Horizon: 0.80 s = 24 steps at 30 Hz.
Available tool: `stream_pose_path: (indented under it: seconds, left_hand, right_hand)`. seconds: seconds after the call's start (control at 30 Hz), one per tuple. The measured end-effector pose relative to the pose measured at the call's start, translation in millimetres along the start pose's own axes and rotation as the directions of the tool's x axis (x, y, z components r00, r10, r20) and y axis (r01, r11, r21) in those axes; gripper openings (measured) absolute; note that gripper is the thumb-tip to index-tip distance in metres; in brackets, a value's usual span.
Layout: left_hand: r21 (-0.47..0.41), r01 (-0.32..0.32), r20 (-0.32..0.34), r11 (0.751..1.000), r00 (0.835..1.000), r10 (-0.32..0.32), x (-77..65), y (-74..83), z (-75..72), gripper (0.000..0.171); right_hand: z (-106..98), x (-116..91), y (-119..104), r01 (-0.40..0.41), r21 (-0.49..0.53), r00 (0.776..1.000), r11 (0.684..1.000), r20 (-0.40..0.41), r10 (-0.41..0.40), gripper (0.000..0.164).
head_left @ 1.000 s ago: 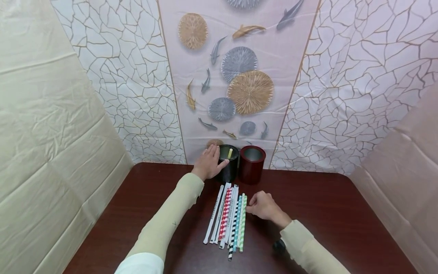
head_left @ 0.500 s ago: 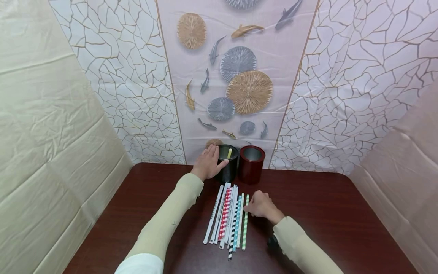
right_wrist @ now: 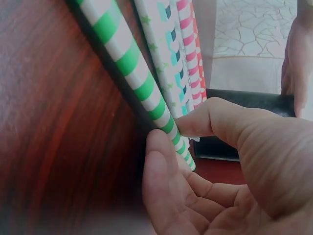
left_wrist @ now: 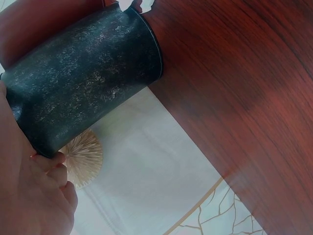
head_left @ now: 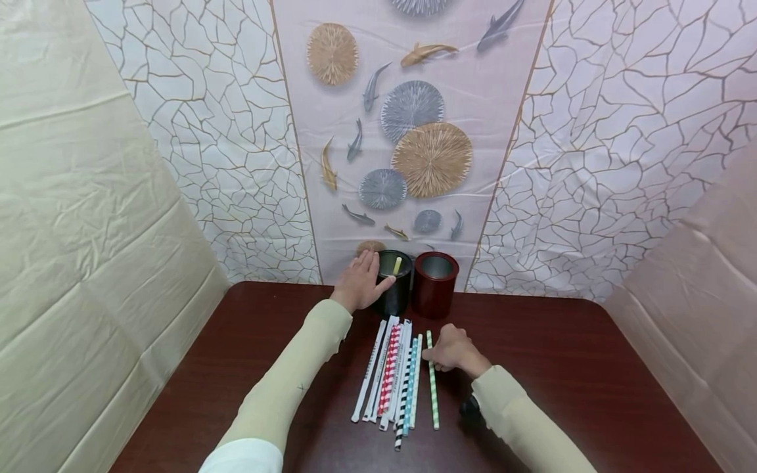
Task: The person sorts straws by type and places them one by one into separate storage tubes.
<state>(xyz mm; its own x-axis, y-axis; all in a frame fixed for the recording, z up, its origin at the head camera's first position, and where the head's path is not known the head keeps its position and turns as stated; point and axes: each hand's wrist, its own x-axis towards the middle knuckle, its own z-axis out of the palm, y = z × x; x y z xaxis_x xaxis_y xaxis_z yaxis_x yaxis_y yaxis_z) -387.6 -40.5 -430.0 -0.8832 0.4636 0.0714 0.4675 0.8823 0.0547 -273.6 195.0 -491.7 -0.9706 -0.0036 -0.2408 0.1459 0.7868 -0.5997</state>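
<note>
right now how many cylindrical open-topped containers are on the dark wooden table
2. The black cylindrical container stands at the dark wooden table's far edge, the left hand on it; the dark red cylindrical container stands just right of it.

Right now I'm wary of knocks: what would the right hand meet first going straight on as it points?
Past the green-striped straw it pinches, the right hand would probably meet the starred straw, though depth is unclear.

Dark red-brown tabletop (head_left: 568, 381), white crackle-patterned backdrop (head_left: 621, 131), pale central panel (head_left: 497, 98) with printed fish (head_left: 501, 25), cream cloth (head_left: 65, 217) at left
</note>
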Motion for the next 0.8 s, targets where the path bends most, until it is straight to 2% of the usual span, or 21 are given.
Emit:
stream_pose_path:
  seconds: [0.3, 0.47, 0.67, 0.8]
  left_hand:
    - [0.016, -0.005, 0.004, 1.0, 1.0, 0.005, 0.2, 1.9, -2.9, 0.085]
    - [0.014, -0.003, 0.008, 1.0, 1.0, 0.003, 0.4, 1.5, -2.6, 0.085]
    - [0.008, -0.006, 0.015, 1.0, 1.0, 0.006, 1.6, 0.1, -0.1, 0.084]
    - [0.007, -0.005, 0.012, 1.0, 1.0, 0.005, 1.2, 0.2, 0.0, 0.083]
  right_hand:
    - [-21.7, -8.2, -9.4, 0.028, -0.017, 0.999, 0.999, -0.028, -0.028, 0.029]
    - [-36.5, -14.7, -17.7, 0.069, -0.05, 0.997, 0.996, -0.043, -0.071, 0.032]
    - [-56.9, -23.3, -33.4, 0.169, -0.093, 0.982, 0.981, -0.065, -0.175, 0.042]
    - [-70.9, -28.5, -44.8, 0.277, -0.102, 0.953, 0.956, -0.1, -0.287, 0.051]
